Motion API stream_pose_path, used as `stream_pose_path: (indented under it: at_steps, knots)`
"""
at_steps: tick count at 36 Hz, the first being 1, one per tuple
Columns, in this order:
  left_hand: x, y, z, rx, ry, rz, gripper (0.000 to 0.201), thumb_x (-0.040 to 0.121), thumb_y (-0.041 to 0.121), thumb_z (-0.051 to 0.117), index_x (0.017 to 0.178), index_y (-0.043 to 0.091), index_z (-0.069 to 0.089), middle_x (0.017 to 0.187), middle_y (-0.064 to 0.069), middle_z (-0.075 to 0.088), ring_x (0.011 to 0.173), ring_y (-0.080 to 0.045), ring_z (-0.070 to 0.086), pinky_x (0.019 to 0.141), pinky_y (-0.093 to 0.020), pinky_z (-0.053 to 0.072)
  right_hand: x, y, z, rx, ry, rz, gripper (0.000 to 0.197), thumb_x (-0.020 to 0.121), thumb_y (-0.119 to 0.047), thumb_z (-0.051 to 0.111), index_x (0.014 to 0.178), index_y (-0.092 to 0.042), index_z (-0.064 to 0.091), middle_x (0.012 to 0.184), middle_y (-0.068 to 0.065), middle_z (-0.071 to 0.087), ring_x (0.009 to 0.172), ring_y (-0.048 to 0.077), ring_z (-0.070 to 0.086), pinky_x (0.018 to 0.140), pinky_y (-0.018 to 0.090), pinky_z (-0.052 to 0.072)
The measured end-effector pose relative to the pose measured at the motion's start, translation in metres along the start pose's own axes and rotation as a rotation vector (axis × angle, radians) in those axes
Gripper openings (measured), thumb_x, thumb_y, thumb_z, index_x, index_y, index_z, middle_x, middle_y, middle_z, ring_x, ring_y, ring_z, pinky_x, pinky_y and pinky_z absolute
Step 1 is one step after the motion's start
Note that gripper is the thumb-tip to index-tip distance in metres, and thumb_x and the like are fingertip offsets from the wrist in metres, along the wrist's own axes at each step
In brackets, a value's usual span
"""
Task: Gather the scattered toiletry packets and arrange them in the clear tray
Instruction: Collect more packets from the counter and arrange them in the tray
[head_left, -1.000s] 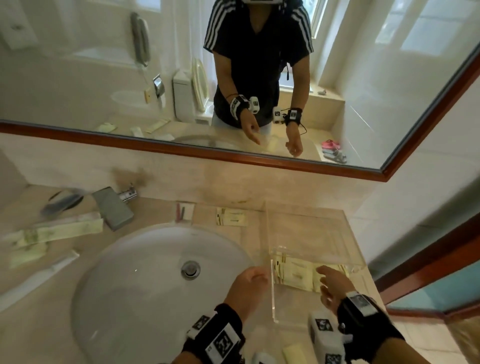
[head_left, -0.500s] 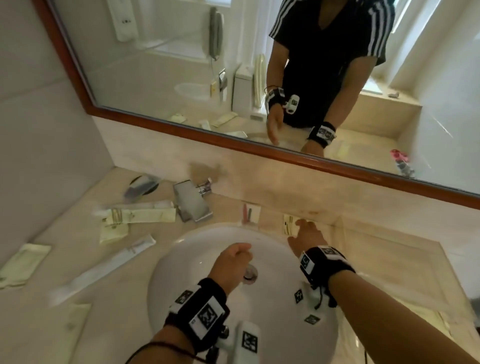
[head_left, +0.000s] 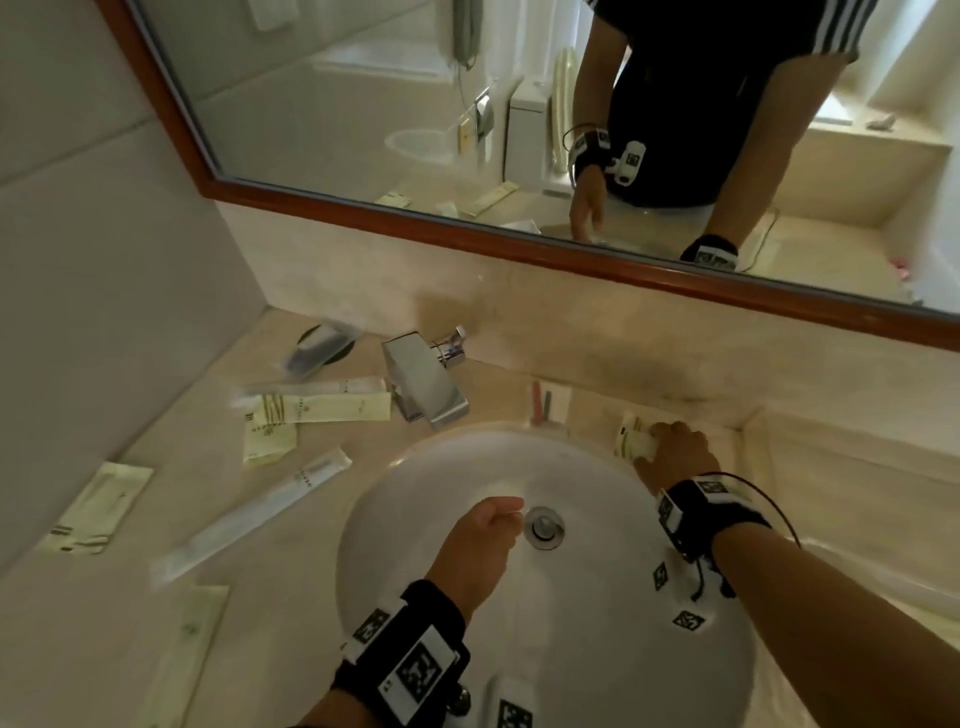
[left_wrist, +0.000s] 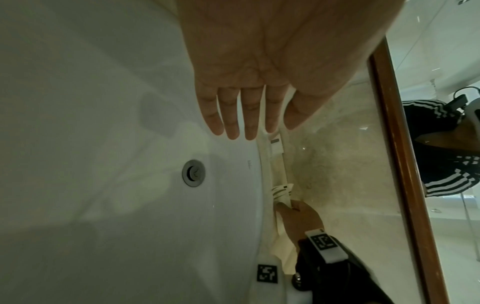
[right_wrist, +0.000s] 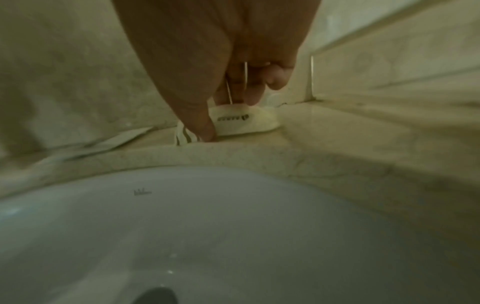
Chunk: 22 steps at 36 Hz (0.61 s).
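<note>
My right hand (head_left: 655, 440) reaches over the back rim of the sink and pinches a pale yellow packet (head_left: 629, 441) lying on the counter. The right wrist view shows the thumb and fingers of that hand (right_wrist: 228, 115) closed on the packet (right_wrist: 246, 121), which bends upward. My left hand (head_left: 496, 514) hovers over the basin holding nothing, its fingers (left_wrist: 249, 115) straight. The clear tray (head_left: 745, 441) stands just right of the right hand, its wall (right_wrist: 389, 67) close by. More packets (head_left: 322, 408) lie left of the sink.
A chrome faucet (head_left: 423, 384) stands behind the white sink (head_left: 597, 649). A packet with a red item (head_left: 548, 405) lies beside the faucet. Long white packets (head_left: 254, 519) and flat yellow ones (head_left: 96, 506) are scattered over the left counter. A mirror runs along the back wall.
The right hand left the tray, travelled left along the back of the counter and took hold of the yellow packet. The left hand moved out over the basin. The head view swung left.
</note>
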<state>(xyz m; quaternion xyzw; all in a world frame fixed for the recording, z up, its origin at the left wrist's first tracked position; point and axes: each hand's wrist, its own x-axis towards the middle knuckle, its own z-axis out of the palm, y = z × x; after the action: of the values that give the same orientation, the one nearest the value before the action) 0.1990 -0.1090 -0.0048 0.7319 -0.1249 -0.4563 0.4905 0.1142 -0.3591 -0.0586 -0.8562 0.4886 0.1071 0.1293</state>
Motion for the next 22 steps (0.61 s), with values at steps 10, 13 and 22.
stream_pose_path:
  at_steps: [10, 13, 22]
  knots:
    - [-0.017, 0.013, 0.033, -0.047, -0.046, -0.022, 0.032, 0.095, 0.025, 0.045, 0.126, 0.024, 0.052, 0.131, -0.004, 0.055, 0.115, -0.020, 0.052, 0.084, -0.028, 0.041, -0.071, -0.008, -0.021, 0.782, 0.143, -0.083, 0.006, 0.085, -0.017, 0.060, 0.082, -0.018, 0.054, 0.082, 0.001, 0.060, 0.071, 0.018, 0.054, 0.056, 0.020, 0.040]
    - [-0.030, 0.023, 0.053, -0.157, -0.084, -0.042, 0.032, 0.095, 0.025, 0.048, 0.127, 0.021, 0.048, 0.124, -0.007, 0.058, 0.103, -0.019, 0.053, 0.074, -0.025, 0.041, -0.111, -0.008, -0.032, 1.279, -0.023, -0.107, 0.019, 0.086, -0.005, 0.056, 0.074, -0.015, 0.046, 0.073, 0.001, 0.053, 0.065, 0.015, 0.046, 0.058, 0.021, 0.035]
    - [-0.065, 0.031, 0.128, -0.201, -0.182, 0.102, 0.014, 0.090, 0.011, 0.058, 0.103, 0.007, 0.053, 0.082, -0.004, 0.062, 0.066, -0.014, 0.056, 0.062, -0.024, 0.043, -0.197, 0.072, -0.052, 1.576, -0.230, 0.039, 0.031, 0.070, -0.017, 0.063, 0.099, -0.010, 0.055, 0.092, 0.009, 0.064, 0.077, 0.016, 0.060, 0.061, 0.024, 0.046]
